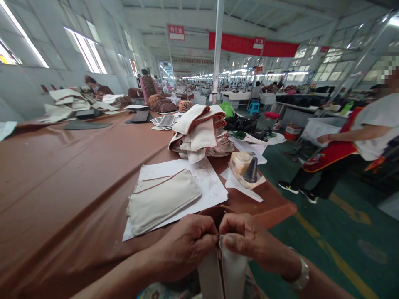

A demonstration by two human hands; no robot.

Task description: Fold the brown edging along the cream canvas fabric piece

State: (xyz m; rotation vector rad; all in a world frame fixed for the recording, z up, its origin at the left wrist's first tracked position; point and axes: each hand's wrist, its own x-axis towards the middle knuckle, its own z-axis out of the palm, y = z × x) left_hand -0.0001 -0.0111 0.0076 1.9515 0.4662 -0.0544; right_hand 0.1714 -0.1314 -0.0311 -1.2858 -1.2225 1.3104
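Observation:
My left hand and my right hand are close together at the table's near edge, fingers pinched. Between them they grip the top end of a cream leather piece with a dark seam or gap down its middle. Its lower part hangs toward my lap and runs out of view. Just beyond my hands, similar cream pieces with brown edging lie stacked on a white sheet. The fingertips hide the exact spot being pinched.
A tall pile of cream pieces stands farther back on the brown-covered table. To its right are a pale block and a dark cone on paper. A person in a red apron stands in the right aisle.

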